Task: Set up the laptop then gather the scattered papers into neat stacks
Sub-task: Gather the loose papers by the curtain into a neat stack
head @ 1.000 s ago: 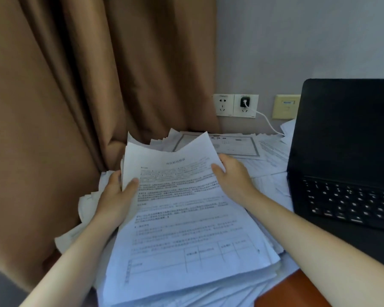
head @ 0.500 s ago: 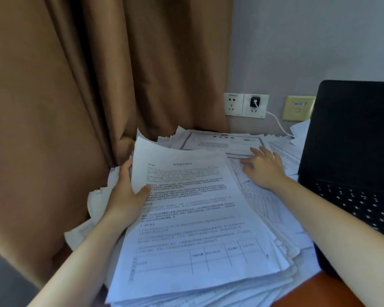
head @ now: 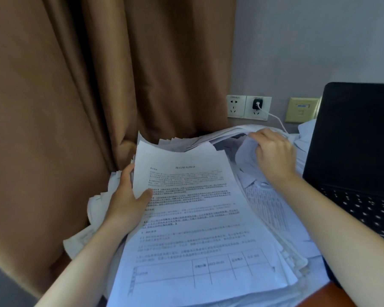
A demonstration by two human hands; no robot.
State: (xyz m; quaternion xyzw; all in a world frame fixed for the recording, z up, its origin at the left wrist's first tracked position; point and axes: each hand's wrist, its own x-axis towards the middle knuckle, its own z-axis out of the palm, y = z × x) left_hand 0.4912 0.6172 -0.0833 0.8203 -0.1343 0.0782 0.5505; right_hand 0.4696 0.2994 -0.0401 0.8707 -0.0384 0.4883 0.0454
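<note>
A thick stack of printed papers lies in front of me, its top sheet showing text and a table. My left hand grips the stack's left edge, thumb on the top sheet. Behind it lies a second pile of loose papers. My right hand has its fingers curled round the near edge of several of those sheets and holds them lifted off the pile. The open black laptop stands at the right, its screen dark and its keyboard partly visible.
A brown curtain hangs close behind and left of the papers. On the grey wall are white sockets with a plugged charger and white cable, and a yellow plate. A strip of reddish desk shows at the bottom right.
My right hand left the front stack, reached to the rear pile and has lifted several of its sheets. My left hand kept its grip on the stack.
</note>
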